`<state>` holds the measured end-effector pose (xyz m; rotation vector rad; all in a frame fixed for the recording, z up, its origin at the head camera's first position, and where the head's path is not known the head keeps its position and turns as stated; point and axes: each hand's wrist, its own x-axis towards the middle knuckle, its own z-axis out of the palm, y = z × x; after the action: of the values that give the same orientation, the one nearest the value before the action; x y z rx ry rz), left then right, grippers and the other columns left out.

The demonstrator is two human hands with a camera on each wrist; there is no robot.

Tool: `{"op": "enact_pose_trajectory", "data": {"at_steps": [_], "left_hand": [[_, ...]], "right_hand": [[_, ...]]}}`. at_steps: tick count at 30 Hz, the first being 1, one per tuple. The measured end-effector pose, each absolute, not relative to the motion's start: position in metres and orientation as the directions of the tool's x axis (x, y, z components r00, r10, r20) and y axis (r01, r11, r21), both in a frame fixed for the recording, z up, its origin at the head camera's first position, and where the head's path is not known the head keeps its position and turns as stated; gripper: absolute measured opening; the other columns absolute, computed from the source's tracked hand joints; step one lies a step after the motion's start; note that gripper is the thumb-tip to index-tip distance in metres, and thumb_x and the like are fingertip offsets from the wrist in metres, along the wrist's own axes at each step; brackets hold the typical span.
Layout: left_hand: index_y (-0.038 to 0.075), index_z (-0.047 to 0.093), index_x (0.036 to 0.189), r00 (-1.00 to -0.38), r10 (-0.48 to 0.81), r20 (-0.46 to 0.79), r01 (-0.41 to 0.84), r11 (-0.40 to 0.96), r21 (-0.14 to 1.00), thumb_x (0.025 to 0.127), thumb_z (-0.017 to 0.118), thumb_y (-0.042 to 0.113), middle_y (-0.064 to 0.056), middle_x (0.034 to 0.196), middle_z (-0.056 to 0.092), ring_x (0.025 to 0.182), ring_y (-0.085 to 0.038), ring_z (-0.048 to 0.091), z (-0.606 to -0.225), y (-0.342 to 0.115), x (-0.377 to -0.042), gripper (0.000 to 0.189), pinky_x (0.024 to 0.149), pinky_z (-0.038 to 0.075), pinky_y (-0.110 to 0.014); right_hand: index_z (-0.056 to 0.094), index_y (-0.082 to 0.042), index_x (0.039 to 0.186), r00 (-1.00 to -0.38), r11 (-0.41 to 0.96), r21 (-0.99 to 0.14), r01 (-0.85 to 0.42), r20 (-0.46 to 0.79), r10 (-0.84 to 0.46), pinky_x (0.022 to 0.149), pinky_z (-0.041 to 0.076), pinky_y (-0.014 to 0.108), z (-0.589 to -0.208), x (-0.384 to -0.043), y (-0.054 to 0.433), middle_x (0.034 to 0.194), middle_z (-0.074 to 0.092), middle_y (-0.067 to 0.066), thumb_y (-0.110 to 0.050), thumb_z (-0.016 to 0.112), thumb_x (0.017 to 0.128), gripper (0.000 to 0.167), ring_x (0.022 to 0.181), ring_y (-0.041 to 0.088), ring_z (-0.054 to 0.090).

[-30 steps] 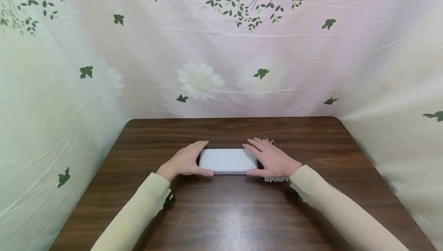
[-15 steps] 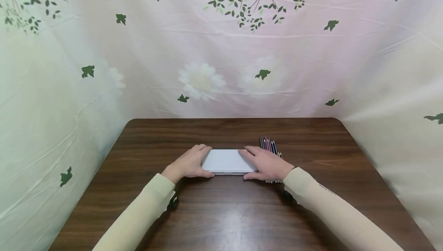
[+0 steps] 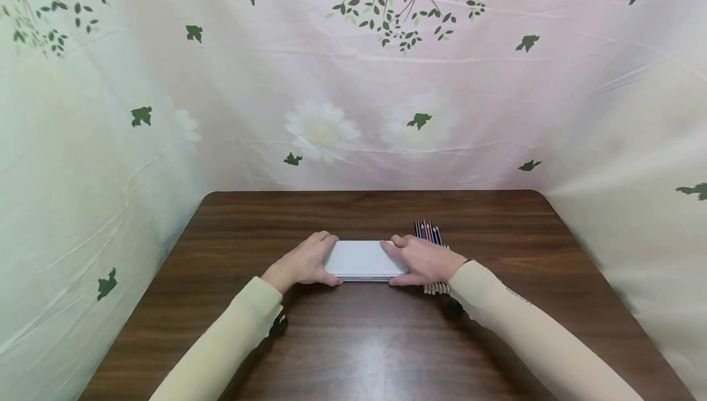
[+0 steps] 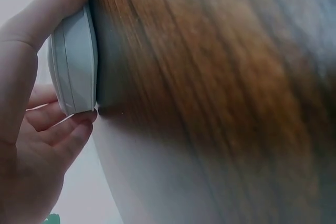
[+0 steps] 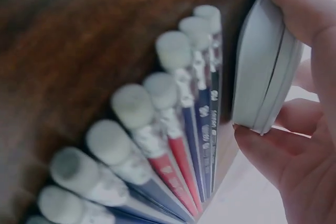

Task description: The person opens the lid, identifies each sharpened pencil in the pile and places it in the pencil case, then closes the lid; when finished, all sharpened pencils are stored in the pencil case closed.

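A white, flat lidded case (image 3: 360, 258), which looks like a pencil case, lies on the brown wooden table (image 3: 353, 339). My left hand (image 3: 305, 261) grips its left end, thumb on the front side and fingers round the end and back. At the right end my right hand (image 3: 428, 260) holds it, thumb in front and a finger lying over the lid. Both wrist views show a seam along the side of the case (image 4: 77, 66); the lid is down. Several pencils (image 5: 157, 150) with white erasers lie in a row beside it, partly under my right hand in the head view.
Dark and red pencils (image 3: 428, 229) stick out behind my right hand, close to the case's right end. A printed fabric curtain (image 3: 353, 81) hangs behind the table and on both sides.
My right hand has moved left and closed in on the case, its fingers less spread, uncovering more of the pencils. My left hand has tightened round its end.
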<state>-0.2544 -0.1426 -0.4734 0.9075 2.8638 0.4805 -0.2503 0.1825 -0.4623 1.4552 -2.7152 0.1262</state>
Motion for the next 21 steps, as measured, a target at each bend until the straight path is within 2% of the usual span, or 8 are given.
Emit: {"op": "enact_pose_trajectory", "data": {"at_steps": [12,17,21], "left_hand": [[-0.002,0.053,0.147,-0.818,0.576,0.015,0.553,0.778,0.298,0.074,0.092,0.054,-0.017,0.140,0.058,0.126,-0.029,0.056,-0.473,-0.142,-0.253,0.100,0.109,0.049,-0.043],[-0.003,0.052,0.146,-0.814,0.581,0.006,0.558,0.777,0.292,0.073,0.092,0.053,-0.018,0.141,0.058,0.128,-0.031,0.056,-0.472,-0.140,-0.253,0.100,0.110,0.048,-0.044],[-0.003,0.050,0.149,-0.826,0.564,0.004,0.536,0.784,0.314,0.072,0.093,0.052,-0.019,0.144,0.056,0.132,-0.032,0.054,-0.472,-0.140,-0.253,0.104,0.112,0.047,-0.045]], "right_hand": [[0.049,0.000,0.152,-0.589,0.589,-0.088,-0.803,-0.023,-0.807,0.085,0.059,0.038,-0.456,-0.254,0.181,0.126,0.062,0.016,-0.054,0.074,0.094,0.083,0.094,0.024,0.066],[0.048,-0.002,0.155,-0.613,0.614,-0.190,-0.766,-0.070,-0.787,0.085,0.057,0.037,-0.450,-0.254,0.183,0.143,0.060,0.026,-0.055,0.070,0.097,0.082,0.096,0.020,0.069],[0.046,-0.003,0.158,-0.619,0.620,-0.259,-0.740,-0.098,-0.779,0.094,0.056,0.041,-0.444,-0.256,0.184,0.150,0.053,0.030,-0.056,0.068,0.098,0.083,0.112,0.026,0.070]]}}
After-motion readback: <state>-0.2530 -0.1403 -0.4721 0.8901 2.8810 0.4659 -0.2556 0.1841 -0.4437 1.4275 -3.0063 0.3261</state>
